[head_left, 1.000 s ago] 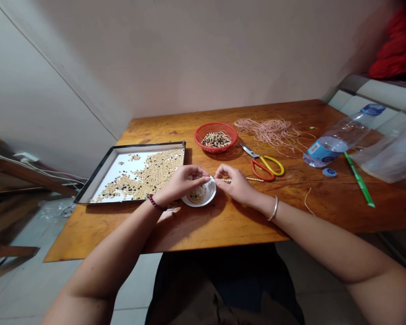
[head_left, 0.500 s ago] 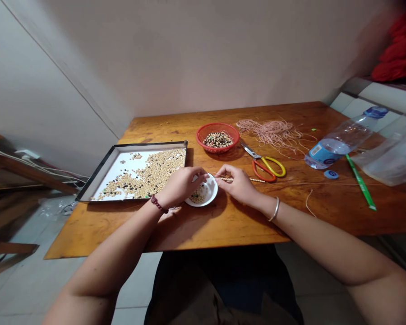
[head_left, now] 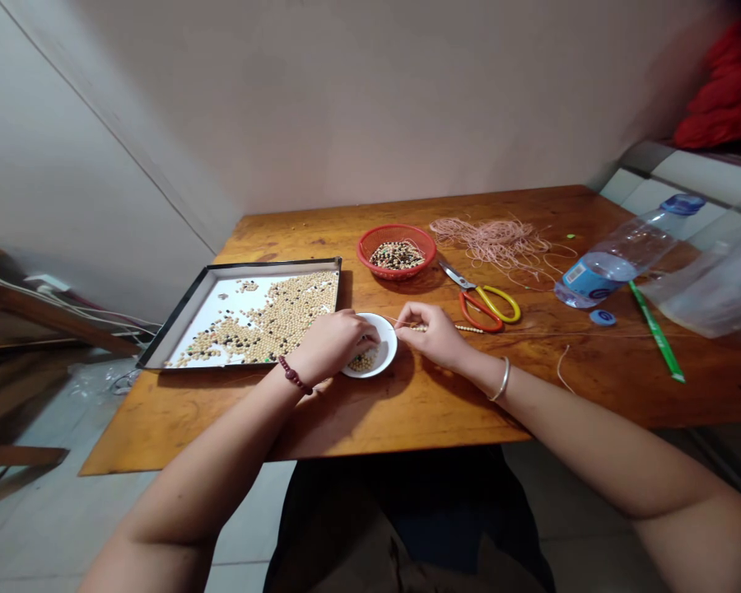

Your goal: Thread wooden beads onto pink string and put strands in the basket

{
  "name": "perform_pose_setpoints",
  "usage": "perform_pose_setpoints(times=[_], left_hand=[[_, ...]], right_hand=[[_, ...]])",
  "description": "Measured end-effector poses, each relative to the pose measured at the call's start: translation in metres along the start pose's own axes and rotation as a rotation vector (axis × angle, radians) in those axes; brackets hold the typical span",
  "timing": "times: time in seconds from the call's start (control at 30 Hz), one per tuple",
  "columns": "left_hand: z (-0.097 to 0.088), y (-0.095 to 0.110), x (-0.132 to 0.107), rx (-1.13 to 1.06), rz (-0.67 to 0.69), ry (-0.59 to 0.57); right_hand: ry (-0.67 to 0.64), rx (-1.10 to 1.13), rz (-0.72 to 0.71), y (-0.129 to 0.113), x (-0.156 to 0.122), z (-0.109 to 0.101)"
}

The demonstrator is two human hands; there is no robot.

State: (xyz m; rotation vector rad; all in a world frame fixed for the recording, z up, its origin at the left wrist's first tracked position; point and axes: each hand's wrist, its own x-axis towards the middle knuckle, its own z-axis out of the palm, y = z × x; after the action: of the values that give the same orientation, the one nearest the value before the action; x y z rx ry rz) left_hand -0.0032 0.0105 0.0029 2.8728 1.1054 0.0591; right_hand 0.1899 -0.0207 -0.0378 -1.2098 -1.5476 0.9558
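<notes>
My left hand reaches into a small white dish of beads, fingertips pinched down among them; what they hold is too small to see. My right hand rests just right of the dish, thumb and forefinger pinched on a thin cord strung with pale beads that trails right across the wooden table. A dark bead bracelet is on my left wrist and a silver bangle on my right.
A black-rimmed tray of tan and dark beads lies left of the dish. Behind are a red basket of beads, scissors with orange and yellow handles, and a pile of pink cord. A toppled water bottle, its blue cap and a green stick lie right.
My left hand has dropped from the dish's rim down into the beads. My right hand stays pinched on the cord, nearly still.
</notes>
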Motion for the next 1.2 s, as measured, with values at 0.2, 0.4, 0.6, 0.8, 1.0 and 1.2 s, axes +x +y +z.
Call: perform_pose_setpoints(times=[0.2,0.4,0.6,0.8,1.0,1.2], left_hand=[[0.001,0.001,-0.001,-0.022,-0.067,-0.006],[0.001,-0.004,0.001,-0.467,-0.154,0.129],[0.000,-0.002,0.004,-0.888,-0.144,0.092],[0.001,0.004,0.004,-1.080,-0.164,0.097],[0.000,0.008,0.004,-1.083,-0.204,0.091],[0.001,0.009,0.004,-1.159,-0.197,0.096]], right_hand=[[0.012,-0.023,-0.012,0.001,0.001,0.000],[0.034,-0.078,-0.041,0.001,0.000,-0.001],[0.027,-0.048,-0.084,0.001,-0.004,0.001],[0.072,0.048,-0.118,-0.005,-0.009,0.001],[0.066,0.054,-0.092,-0.007,-0.010,0.001],[0.084,0.034,-0.094,-0.007,-0.009,0.001]])
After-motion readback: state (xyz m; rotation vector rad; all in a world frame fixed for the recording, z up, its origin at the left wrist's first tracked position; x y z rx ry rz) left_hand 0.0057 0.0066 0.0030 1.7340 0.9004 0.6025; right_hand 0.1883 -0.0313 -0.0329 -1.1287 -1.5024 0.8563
